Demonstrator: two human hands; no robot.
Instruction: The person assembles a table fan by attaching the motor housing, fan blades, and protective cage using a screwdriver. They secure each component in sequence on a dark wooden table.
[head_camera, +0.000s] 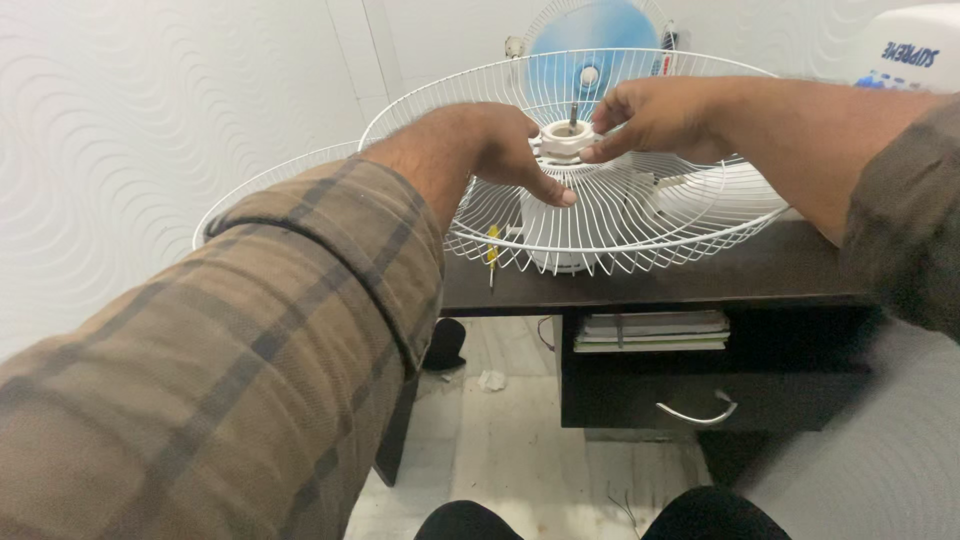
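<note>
A white wall with a raised wave pattern is seen behind a dark bench (770, 270), and pale floor tiles are seen below it. On the bench a white wire fan guard (600, 215) is laid like a bowl over a white motor housing (560, 255), with a metal shaft (573, 112) standing upright at its centre. Around the shaft a white plastic ring nut (566, 140) is seated on the guard's hub. The left hand (495, 145), reached out from a brown plaid sleeve, is curled beside the nut with its thumb pressed on the wires just below it — the nut is touched on its left side. The right hand (655, 118) is closed on the nut's right side, pinched by fingertips. A second wire guard (265, 190) is seen to the left, partly hidden by the arm. A yellow-handled screwdriver (491, 255) is lying on the bench under the guard's rim. A blue-bladed fan (590, 45) is standing behind. Stacked papers (650, 330) are kept in a shelf under the bench — above a drawer with a curved handle (700, 412).
</note>
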